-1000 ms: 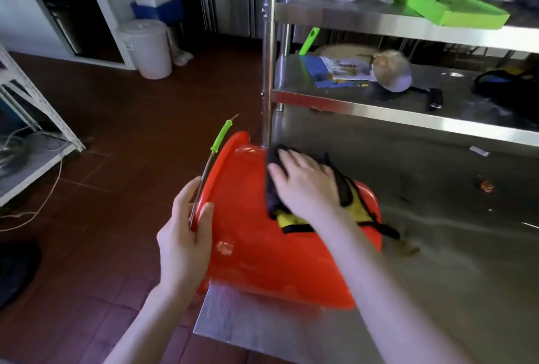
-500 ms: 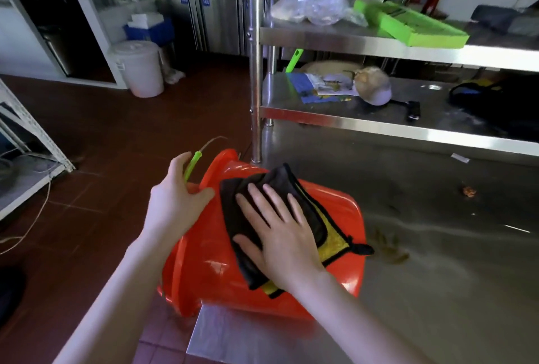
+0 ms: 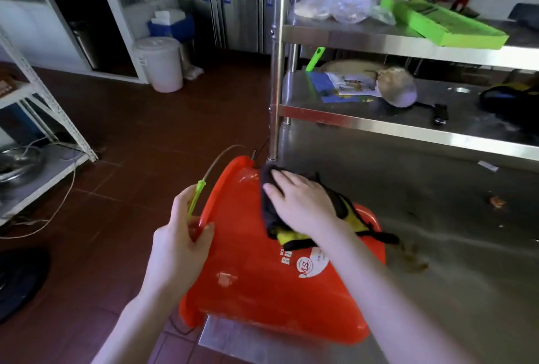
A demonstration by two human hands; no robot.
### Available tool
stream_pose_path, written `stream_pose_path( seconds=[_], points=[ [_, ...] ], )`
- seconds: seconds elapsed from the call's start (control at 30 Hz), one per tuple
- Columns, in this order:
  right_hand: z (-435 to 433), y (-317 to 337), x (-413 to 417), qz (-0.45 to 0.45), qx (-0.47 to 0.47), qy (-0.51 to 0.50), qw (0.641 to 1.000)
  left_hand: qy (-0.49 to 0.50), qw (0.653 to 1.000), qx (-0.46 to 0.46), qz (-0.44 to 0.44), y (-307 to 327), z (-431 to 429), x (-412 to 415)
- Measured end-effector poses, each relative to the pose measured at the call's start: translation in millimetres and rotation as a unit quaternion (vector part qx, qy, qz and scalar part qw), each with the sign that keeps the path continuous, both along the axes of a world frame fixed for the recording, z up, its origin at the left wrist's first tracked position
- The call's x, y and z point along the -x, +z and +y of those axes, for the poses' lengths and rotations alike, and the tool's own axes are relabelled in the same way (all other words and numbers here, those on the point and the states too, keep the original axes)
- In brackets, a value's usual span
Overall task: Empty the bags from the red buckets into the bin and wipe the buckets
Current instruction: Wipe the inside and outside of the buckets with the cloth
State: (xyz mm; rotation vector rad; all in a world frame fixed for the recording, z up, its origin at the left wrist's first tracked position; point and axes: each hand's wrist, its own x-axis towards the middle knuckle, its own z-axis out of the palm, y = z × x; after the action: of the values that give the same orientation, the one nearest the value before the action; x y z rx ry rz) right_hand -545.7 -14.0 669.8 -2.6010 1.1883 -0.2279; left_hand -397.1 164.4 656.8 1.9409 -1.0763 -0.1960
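Your bucket point(image 3: 262, 290) lies on its side at the table point(image 3: 452, 247) corner, mouth overhanging the edge. Your left hand point(image 3: 178, 247) curls round the rim point(image 3: 217, 185); your right hand point(image 3: 303, 203) presses the cloth point(image 3: 291, 236) flat, fingers straight. It looks like light, thin plastic, probably slick and ready to roll, so steady it by the stiff rim.

Counted one red bucket point(image 3: 262, 290), with one green grip point(image 3: 196, 197) on its wire handle, and one black-and-yellow cloth point(image 3: 344, 212). Counted two hands: one left hand point(image 3: 178, 247), one right hand point(image 3: 300, 203). Tallied two steel tiers, one upper shelf point(image 3: 364, 40) and one lower shelf point(image 3: 350, 114), plus one green tray point(image 3: 446, 28) and one clear plastic bag point(image 3: 341, 2). Noted one white lidded tub point(image 3: 160, 66) and one blue cool box point(image 3: 172, 26).
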Motion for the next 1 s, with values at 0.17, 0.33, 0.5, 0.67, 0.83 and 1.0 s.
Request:
stream_pose_path(
  seconds=[0.17,0.33,0.5,0.67,0.83,1.0],
  points=[
    [49,0,-36,-0.019,0.067,0.074,0.995,0.017,1.000,0.018,0.014,-3,11,7],
    [-8,-14,45,-0.003,0.011,-0.013,1.000,0.017,1.000,0.015,-0.013,1,5,13],
    [-64,-22,112,0.048,-0.218,-0.112,0.968,0.015,0.999,0.014,-0.027,-3,14,16],
    [-42,-1,25,0.036,-0.145,-0.005,0.989,0.009,0.999,-0.003,-0.035,2,-2,14],
    [40,-2,-18,0.011,0.084,0.140,0.987,0.007,1.000,-0.014,-0.014,7,-13,4],
    [66,-28,47,-0.006,0.197,0.157,0.968,0.014,1.000,-0.011,0.007,9,-14,1]
  ],
)
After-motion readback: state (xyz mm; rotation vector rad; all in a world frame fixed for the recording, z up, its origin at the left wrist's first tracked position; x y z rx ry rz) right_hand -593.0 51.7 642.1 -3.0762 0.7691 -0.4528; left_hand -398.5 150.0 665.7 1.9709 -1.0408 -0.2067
